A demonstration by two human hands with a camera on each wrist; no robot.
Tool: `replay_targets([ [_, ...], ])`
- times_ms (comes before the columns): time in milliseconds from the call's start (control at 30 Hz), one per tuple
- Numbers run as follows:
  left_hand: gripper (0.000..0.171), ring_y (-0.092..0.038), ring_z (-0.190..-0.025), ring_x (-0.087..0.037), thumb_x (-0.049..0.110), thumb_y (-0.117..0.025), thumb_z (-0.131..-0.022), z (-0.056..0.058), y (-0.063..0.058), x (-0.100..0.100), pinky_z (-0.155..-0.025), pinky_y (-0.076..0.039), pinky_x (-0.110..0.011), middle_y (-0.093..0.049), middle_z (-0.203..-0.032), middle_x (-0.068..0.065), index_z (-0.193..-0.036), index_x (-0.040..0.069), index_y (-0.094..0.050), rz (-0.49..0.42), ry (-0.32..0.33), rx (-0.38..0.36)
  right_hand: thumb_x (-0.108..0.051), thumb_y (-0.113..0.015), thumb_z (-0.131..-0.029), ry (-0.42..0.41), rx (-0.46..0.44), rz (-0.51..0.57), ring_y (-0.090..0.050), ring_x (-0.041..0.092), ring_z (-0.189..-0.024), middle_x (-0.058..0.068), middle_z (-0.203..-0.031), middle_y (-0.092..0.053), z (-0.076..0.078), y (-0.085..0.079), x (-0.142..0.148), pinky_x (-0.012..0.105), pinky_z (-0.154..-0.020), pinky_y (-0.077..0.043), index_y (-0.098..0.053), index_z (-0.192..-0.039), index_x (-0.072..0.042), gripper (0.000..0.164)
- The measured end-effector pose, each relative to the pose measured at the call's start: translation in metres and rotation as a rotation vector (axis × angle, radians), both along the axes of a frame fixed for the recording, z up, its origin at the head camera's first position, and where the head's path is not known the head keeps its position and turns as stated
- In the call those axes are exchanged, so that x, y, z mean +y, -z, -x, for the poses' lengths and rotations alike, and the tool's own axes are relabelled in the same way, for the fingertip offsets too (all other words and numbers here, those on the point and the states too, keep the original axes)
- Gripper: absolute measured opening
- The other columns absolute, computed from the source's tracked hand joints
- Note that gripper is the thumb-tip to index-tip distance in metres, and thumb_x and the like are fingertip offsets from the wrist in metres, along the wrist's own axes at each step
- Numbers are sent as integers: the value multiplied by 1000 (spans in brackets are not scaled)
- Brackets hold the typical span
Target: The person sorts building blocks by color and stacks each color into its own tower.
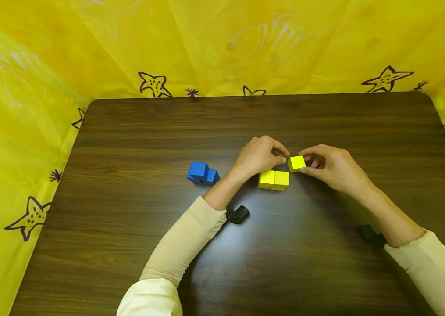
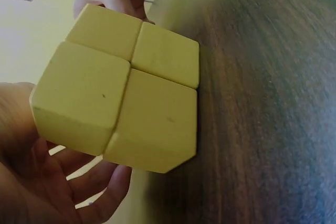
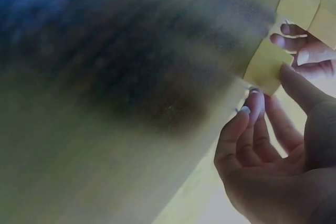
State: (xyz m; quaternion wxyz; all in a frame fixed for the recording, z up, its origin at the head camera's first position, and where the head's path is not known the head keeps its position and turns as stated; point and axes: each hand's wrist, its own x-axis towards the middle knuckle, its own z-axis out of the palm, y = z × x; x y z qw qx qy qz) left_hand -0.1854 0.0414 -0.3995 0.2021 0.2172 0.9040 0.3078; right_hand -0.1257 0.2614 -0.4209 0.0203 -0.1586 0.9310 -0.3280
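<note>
My right hand (image 1: 334, 169) pinches a yellow cube (image 1: 297, 163) between thumb and fingers; in the right wrist view this cube (image 3: 269, 66) has the thumb on one side. My left hand (image 1: 259, 154) reaches in from the other side, its fingertips close to that cube; whether they touch it I cannot tell. Just in front of the left hand stands a block of yellow cubes (image 1: 273, 180), two wide and stacked. The left wrist view has the yellow cubes (image 2: 157, 114) large, with the left hand's fingers (image 2: 105, 195) loosely bent beside them.
Left of the left forearm stands a small group of blue cubes (image 1: 199, 172), one raised above the others. Black wrist devices (image 1: 240, 214) show at both sleeves. A dark wood-grain table (image 1: 127, 219) lies below, with a yellow patterned cloth (image 1: 206, 44) around its back and sides.
</note>
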Motion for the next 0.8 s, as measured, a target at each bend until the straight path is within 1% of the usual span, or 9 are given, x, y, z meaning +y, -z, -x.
replay_targets([
  [133, 14, -62, -80, -3, 28, -76, -90, 2, 5, -2, -63, -47, -25, -74, -92, 13, -103, 25, -80, -66, 17, -33, -20, -80, -86, 15, -14, 6, -61, 13, -75, 2, -94, -69, 1, 1, -2, 21, -63, -48, -72, -112, -10, 29],
  [233, 16, -63, -81, -1, 28, -78, -87, 4, 10, -3, -68, -48, -23, -74, -88, 14, -102, 24, -80, -110, 23, -47, -18, -81, -85, 34, -26, 6, -62, 13, -74, 1, -91, -69, 2, 2, -4, 22, -62, -49, -72, -108, -11, 26],
  [333, 17, -64, -82, 0, 28, -80, -86, 6, 14, -4, -72, -48, -22, -74, -87, 14, -102, 22, -80, -153, 23, -78, -18, -80, -85, 42, -33, 5, -63, 13, -73, 0, -88, -68, 2, 2, -5, 21, -62, -50, -72, -106, -11, 24],
  [500, 20, -66, -80, 0, 26, -81, -85, 10, 19, -5, -78, -49, -20, -74, -87, 11, -102, 18, -79, -212, 21, -125, -22, -78, -88, 36, -27, 10, -64, 13, -73, 0, -86, -69, 3, 2, -7, 19, -62, -49, -72, -105, -10, 22],
  [633, 22, -65, -83, 0, 28, -82, -84, 12, 21, -5, -79, -48, -20, -74, -88, 12, -103, 18, -79, -207, 22, -120, -22, -77, -89, 34, -30, 12, -64, 13, -73, 1, -84, -69, 4, 2, -8, 19, -62, -48, -71, -105, -9, 21],
  [800, 25, -63, -92, -2, 31, -82, -84, 14, 20, -4, -83, -46, -22, -74, -96, 13, -107, 22, -78, -186, 15, -132, -20, -77, -89, 44, -37, 6, -63, 14, -73, 1, -83, -68, 4, 1, -9, 20, -63, -48, -71, -104, -9, 20],
])
